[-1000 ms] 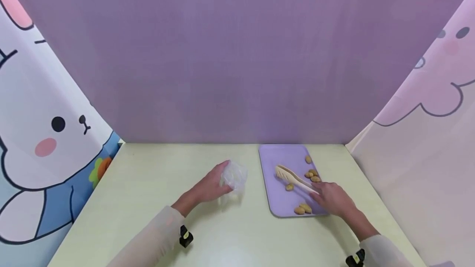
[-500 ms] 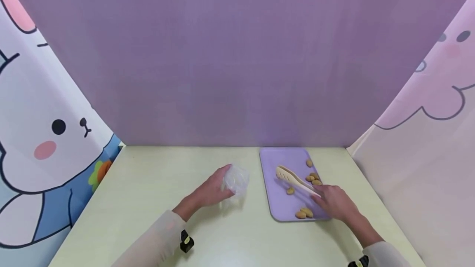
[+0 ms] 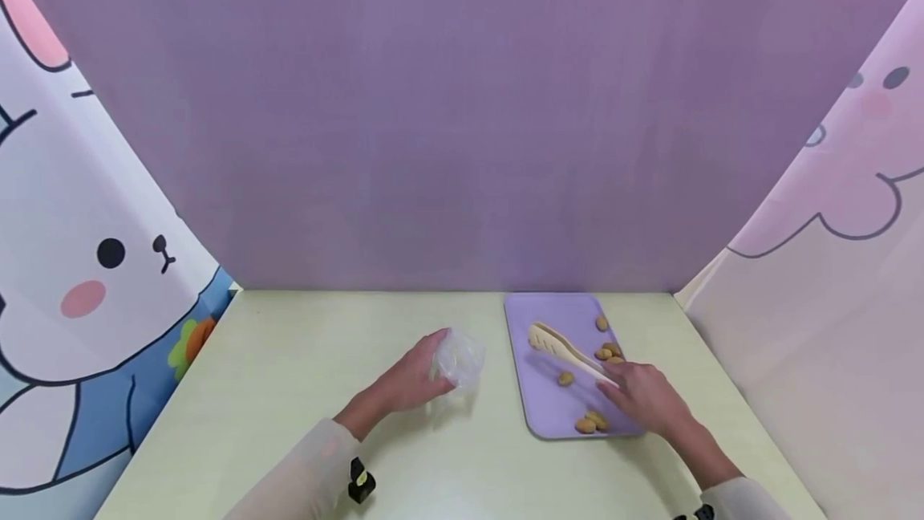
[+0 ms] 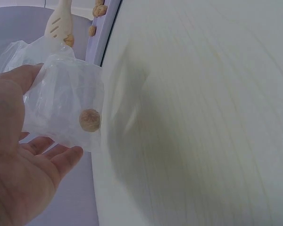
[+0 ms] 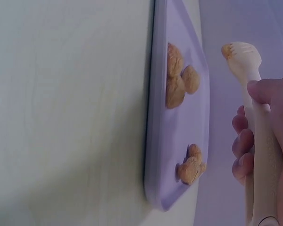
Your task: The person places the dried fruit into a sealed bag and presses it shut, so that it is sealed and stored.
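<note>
My left hand [image 3: 411, 375] holds a clear plastic bag [image 4: 68, 92] above the table, left of the tray, thumb on one side and fingers on the other. One walnut [image 4: 89, 120] shows through the bag near its bottom. Beige slotted tongs [image 5: 262, 155] are gripped in my right hand [image 3: 648, 398], over the tray's right side. Between their tips a walnut [image 5: 226, 51] shows, partly covered by the tong head. Below lies the purple tray [image 3: 537, 404], with several walnuts [image 3: 592, 422] scattered on its right half and front; my right hand may hide others.
The pale table [image 3: 289, 359] reaches back to a purple panel [image 3: 462, 119]. A cartoon-printed cloth [image 3: 144, 303] hangs at the left, and a pink and white one [image 3: 816, 303] at the right.
The tongs have shifted a little left over the tray with my right hand. My left hand stays about where it was with the bag. The head view has tilted slightly up.
</note>
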`<state>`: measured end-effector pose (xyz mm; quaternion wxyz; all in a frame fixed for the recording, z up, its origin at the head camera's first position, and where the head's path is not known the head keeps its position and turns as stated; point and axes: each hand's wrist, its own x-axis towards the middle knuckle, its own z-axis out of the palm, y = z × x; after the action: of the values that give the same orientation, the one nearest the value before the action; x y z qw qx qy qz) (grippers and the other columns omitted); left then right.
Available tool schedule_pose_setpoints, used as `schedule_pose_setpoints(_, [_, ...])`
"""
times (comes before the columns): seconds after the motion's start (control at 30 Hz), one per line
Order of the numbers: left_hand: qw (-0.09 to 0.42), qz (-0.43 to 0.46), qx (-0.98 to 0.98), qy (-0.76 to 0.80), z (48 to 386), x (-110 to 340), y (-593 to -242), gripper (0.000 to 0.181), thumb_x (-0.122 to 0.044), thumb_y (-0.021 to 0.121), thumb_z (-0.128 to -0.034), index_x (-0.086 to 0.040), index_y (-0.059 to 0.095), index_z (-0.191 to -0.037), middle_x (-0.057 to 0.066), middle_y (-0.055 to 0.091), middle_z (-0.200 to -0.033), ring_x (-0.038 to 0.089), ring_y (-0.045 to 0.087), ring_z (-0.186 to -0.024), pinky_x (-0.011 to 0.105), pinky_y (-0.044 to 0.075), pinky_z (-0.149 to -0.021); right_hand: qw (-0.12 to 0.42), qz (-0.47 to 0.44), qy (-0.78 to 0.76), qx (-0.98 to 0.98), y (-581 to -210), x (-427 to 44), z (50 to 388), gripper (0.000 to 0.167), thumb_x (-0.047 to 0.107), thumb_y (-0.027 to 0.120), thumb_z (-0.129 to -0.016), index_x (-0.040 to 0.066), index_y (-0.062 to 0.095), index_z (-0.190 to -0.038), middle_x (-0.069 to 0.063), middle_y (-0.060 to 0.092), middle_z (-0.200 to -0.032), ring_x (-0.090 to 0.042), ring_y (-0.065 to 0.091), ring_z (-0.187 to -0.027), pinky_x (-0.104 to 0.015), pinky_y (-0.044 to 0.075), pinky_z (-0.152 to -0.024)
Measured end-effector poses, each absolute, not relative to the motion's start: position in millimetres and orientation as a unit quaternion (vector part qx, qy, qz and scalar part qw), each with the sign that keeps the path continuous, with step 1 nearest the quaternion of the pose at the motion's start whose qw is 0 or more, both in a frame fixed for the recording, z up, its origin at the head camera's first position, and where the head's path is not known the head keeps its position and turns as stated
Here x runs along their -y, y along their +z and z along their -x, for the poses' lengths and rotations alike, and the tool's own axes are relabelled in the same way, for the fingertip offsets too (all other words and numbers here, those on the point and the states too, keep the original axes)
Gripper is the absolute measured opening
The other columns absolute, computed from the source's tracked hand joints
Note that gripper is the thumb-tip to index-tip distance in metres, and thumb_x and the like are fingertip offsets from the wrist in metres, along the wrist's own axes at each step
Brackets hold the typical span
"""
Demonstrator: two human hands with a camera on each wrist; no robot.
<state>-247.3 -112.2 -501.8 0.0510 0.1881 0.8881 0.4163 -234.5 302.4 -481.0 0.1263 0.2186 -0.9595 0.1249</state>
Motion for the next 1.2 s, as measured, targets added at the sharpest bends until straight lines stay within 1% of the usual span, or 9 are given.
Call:
schedule_pose_setpoints(0.1, [0.049, -0.192, -0.889, 0.414, 247.2, 111.9, -503.4, 0.087, -0.029, 0.071, -0.0894, -0.005, 0.026, -0.16, 0.019, 0.038, -0.159, 0.036, 0.044, -0.141, 0.058, 0.043, -0.111, 0.135, -0.224, 0.126, 0.957, -479.2, -298.2, 232.7, 0.035, 0.022, 0.077, -0.087, 0.002, 0.075, -0.116, -0.007, 0.077, -0.091, -0.012, 0.061, -0.068, -0.034, 0.052, -0.062])
schedule_pose_setpoints(0.3, [0.047, -0.202, -0.888, 0.411, 246.3, 111.4, -502.6, 0.086, -0.027, 0.07, -0.0892, -0.004, 0.026, -0.16, 0.021, 0.039, -0.159, 0.037, 0.044, -0.14, 0.058, 0.042, -0.112, 0.169, -0.25, 0.12, 0.946, -474.7, -290.2, 231.6, 0.035, 0.02, 0.079, -0.085, 0.001, 0.076, -0.115, -0.008, 0.078, -0.094, -0.017, 0.067, -0.071, -0.036, 0.054, -0.064])
schedule_pose_setpoints(0.47, [0.044, -0.209, -0.889, 0.406, 246.8, 112.1, -502.6, 0.086, -0.026, 0.07, -0.0882, -0.001, 0.027, -0.159, 0.022, 0.04, -0.157, 0.037, 0.045, -0.14, 0.058, 0.042, -0.112, 0.169, -0.261, 0.135, 0.941, -467.9, -281.7, 230.6, 0.031, 0.02, 0.078, -0.086, 0.006, 0.077, -0.113, 0.001, 0.075, -0.085, -0.005, 0.056, -0.066, -0.029, 0.049, -0.059])
schedule_pose_setpoints(0.6, [0.043, -0.207, -0.891, 0.402, 247.9, 112.8, -503.6, 0.087, -0.027, 0.07, -0.088, -0.002, 0.027, -0.159, 0.021, 0.04, -0.157, 0.036, 0.047, -0.138, 0.056, 0.043, -0.111, 0.164, -0.272, 0.148, 0.936, -462.7, -274.0, 229.2, 0.026, 0.019, 0.078, -0.086, 0.012, 0.077, -0.111, 0.01, 0.068, -0.077, 0.001, 0.047, -0.064, -0.024, 0.043, -0.056])
schedule_pose_setpoints(0.77, [0.042, -0.204, -0.891, 0.404, 249.3, 113.3, -505.1, 0.086, -0.026, 0.07, -0.0881, -0.002, 0.027, -0.159, 0.02, 0.041, -0.157, 0.034, 0.049, -0.135, 0.055, 0.045, -0.109, 0.174, -0.305, 0.159, 0.923, -458.6, -263.6, 228.1, 0.018, 0.017, 0.077, -0.086, 0.018, 0.077, -0.105, 0.016, 0.059, -0.071, 0.004, 0.041, -0.063, -0.02, 0.037, -0.055])
schedule_pose_setpoints(0.9, [0.047, -0.201, -0.889, 0.41, 250.2, 112.6, -505.5, 0.087, -0.026, 0.07, -0.0878, -0.002, 0.027, -0.159, 0.02, 0.041, -0.157, 0.034, 0.048, -0.136, 0.056, 0.044, -0.11, 0.188, -0.334, 0.162, 0.909, -456.0, -254.7, 227.5, 0.013, 0.015, 0.076, -0.086, 0.023, 0.074, -0.096, 0.016, 0.06, -0.072, 0.003, 0.043, -0.065, -0.02, 0.037, -0.056])
schedule_pose_setpoints(1.0, [0.048, -0.202, -0.889, 0.408, 250.8, 112.2, -506.5, 0.087, -0.026, 0.07, -0.0874, -0.001, 0.027, -0.159, 0.021, 0.041, -0.157, 0.034, 0.048, -0.136, 0.056, 0.044, -0.11, 0.201, -0.344, 0.157, 0.904, -455.3, -248.1, 227.3, 0.012, 0.016, 0.076, -0.085, 0.023, 0.072, -0.095, 0.014, 0.064, -0.073, 0.003, 0.046, -0.066, -0.02, 0.039, -0.056])
schedule_pose_setpoints(1.1, [0.042, -0.207, -0.89, 0.404, 251.7, 112.2, -507.9, 0.087, -0.025, 0.07, -0.0868, 0.0, 0.028, -0.158, 0.022, 0.042, -0.156, 0.035, 0.049, -0.136, 0.056, 0.044, -0.11, 0.21, -0.347, 0.148, 0.902, -455.3, -242.6, 226.8, 0.014, 0.018, 0.077, -0.085, 0.019, 0.073, -0.098, 0.014, 0.062, -0.07, 0.003, 0.045, -0.063, -0.019, 0.038, -0.055])
schedule_pose_setpoints(1.2, [0.035, -0.212, -0.889, 0.405, 252.5, 112.4, -508.7, 0.087, -0.024, 0.07, -0.0862, 0.001, 0.028, -0.158, 0.022, 0.043, -0.154, 0.035, 0.05, -0.134, 0.056, 0.044, -0.11, 0.21, -0.346, 0.142, 0.903, -455.5, -237.6, 225.8, 0.02, 0.019, 0.077, -0.083, 0.015, 0.076, -0.103, 0.013, 0.063, -0.07, 0.004, 0.045, -0.061, -0.018, 0.037, -0.054])
